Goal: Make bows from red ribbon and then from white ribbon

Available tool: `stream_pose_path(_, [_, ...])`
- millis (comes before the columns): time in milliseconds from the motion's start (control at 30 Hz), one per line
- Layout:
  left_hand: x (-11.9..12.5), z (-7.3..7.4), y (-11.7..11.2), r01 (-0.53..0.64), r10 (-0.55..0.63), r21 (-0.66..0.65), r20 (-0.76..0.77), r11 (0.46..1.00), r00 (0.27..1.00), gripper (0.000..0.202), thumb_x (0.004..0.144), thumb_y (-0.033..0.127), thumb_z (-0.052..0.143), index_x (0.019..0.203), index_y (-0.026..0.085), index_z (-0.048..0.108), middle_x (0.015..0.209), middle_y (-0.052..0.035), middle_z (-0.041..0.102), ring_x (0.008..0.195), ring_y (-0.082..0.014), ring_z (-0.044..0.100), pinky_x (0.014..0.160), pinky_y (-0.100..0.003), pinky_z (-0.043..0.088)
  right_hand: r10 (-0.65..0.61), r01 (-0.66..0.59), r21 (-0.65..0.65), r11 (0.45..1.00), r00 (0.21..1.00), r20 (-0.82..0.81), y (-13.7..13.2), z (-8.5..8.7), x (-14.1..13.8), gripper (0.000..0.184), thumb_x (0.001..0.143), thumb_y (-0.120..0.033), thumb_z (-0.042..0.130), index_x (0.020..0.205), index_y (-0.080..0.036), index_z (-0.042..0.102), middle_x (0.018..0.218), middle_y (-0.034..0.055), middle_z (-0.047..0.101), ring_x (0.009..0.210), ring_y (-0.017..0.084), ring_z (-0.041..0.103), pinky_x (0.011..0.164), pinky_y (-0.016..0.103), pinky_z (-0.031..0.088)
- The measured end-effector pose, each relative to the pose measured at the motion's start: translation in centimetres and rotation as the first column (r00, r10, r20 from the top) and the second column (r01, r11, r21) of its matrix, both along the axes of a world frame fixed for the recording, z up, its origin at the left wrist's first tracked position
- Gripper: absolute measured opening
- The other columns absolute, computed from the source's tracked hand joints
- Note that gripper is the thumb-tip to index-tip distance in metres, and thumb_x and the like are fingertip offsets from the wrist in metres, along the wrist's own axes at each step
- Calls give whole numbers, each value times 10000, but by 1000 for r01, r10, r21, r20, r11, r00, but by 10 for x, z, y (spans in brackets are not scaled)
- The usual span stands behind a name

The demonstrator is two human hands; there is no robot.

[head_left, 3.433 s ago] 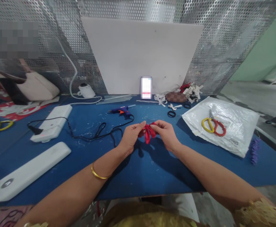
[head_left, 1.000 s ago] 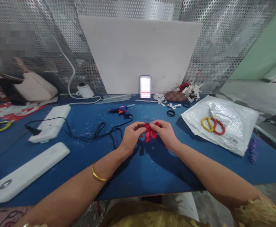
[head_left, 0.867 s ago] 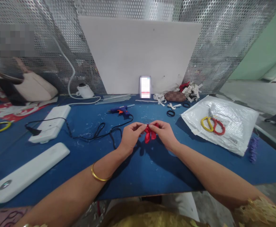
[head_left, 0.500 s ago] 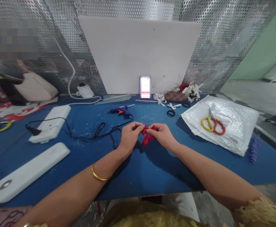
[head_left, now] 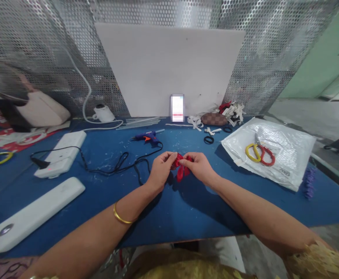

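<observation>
Pinching a red ribbon bow from both sides: left hand and right hand are each closed on it, thumb against fingertips, knuckles nearly meeting. The bow hangs between them, just above the blue table, at mid-table and straight ahead of me. Its tails droop below the pinch.

- My fingertips cover the middle of the bow, so I cannot tell how the loops are folded there.
- Main risk, as I judge it: the ribbon looks thin and slick. If either pinch eases, a loop could slide out and the shape would go slack.
- Uneven pull is the other risk. One hand tugging harder would drag the middle off-centre or shorten one tail.
- A black cord loops near my left wrist and runs back to the glue gun beyond the left hand. A careless forearm sweep could snag the cord and drag the gun along. Whether the gun is hot I cannot tell.
- The scissors lie on a plastic bag, well apart from my right hand. A black hair tie sits beyond it, clear of the hands.
- A white power strip lies far left, untouched.
</observation>
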State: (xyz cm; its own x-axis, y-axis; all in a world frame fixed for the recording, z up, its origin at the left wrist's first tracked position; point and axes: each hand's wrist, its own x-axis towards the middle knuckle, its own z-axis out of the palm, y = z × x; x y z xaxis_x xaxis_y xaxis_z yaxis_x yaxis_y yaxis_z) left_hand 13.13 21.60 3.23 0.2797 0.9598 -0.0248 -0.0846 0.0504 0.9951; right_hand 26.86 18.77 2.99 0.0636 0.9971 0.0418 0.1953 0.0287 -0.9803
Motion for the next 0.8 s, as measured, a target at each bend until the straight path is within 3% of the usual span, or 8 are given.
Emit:
stream_pose_path(167, [-1,4,-1,64,-63,-59,23,996,998,348,622,439,744,772,136,664,669,-17,632,576,-103,537,571,-217,422,-40,41,12,999,998,-41,0,2,-1,244,729,-379,627,650,-150,597,540,-20,534,492,89,436,495,226,325])
stream_pose_path(300, [-3,3,3,-34,36,-53,50,998,998,308,620,379,757,788,133,682,674,-17,645,573,-94,529,557,-200,401,-1,3,12,1000,983,-185,0,7,1,227,762,-373,585,709,-154,607,605,-11,568,541,94,471,554,237,365])
stream_pose_path(433, [-3,2,6,-78,86,-72,103,994,991,304,617,395,757,746,136,665,641,2,628,554,-87,516,557,-197,397,-107,112,13,994,968,-229,2,12,2,163,728,-311,603,677,-157,582,586,-23,558,545,90,478,584,243,383])
stream_pose_path(567, [-1,6,3,-16,32,-113,141,993,990,363,662,491,700,710,137,637,598,15,592,501,-71,469,512,-193,368,-110,130,52,990,950,-291,1,14,1,152,708,-308,624,679,-162,589,600,-25,562,562,96,495,609,254,394])
stream_pose_path(800, [-2,3,1,24,-16,-140,54,990,998,270,621,358,755,698,127,639,559,12,588,465,-66,450,465,-190,329,-111,125,28,992,950,-292,2,11,4,207,725,-368,627,730,-164,659,642,-2,579,610,105,496,610,247,370])
